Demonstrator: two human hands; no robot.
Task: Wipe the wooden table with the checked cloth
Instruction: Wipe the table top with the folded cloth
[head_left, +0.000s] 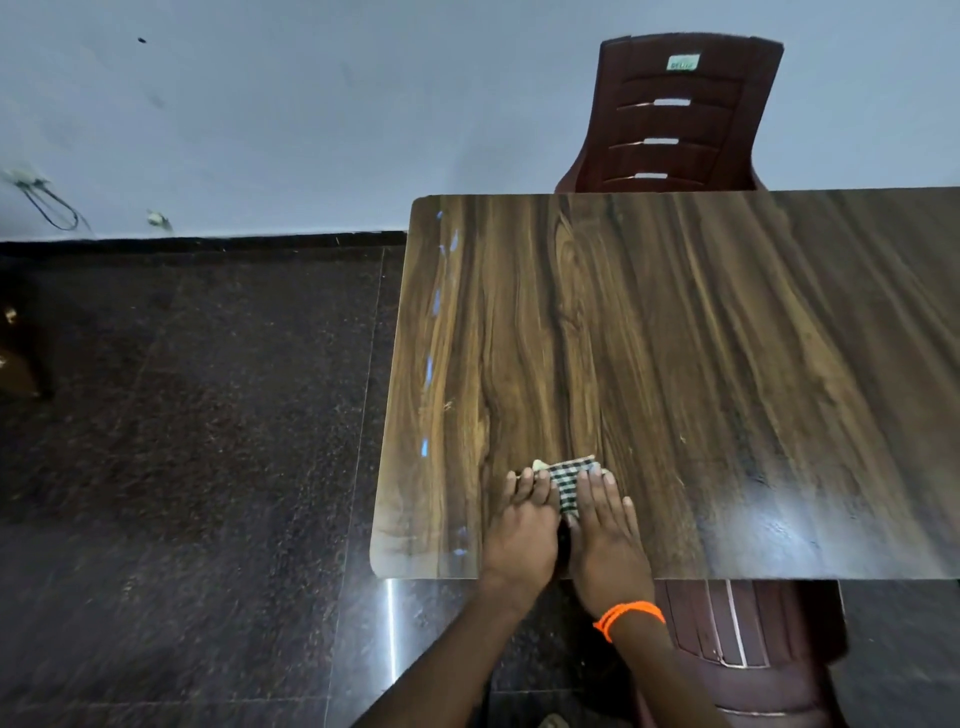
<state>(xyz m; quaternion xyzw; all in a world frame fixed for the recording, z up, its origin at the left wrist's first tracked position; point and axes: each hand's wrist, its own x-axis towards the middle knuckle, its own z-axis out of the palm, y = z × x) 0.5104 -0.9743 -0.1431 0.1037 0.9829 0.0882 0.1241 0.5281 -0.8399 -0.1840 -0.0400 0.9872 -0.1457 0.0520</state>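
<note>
The checked cloth (565, 483), folded small in green, black and white, lies on the wooden table (701, 338) near its front left part. My left hand (522, 525) and my right hand (605, 530) lie side by side on the cloth with straight fingers, pressing it flat against the tabletop. Most of the cloth is hidden under my palms; only a strip shows between and beyond my fingers. An orange thread band circles my right wrist.
A dark red plastic chair (680, 114) stands behind the table's far edge, and another chair (748, 649) sits under the near edge on the right. Dark speckled floor (182, 415) spreads to the left, with a grey wall behind.
</note>
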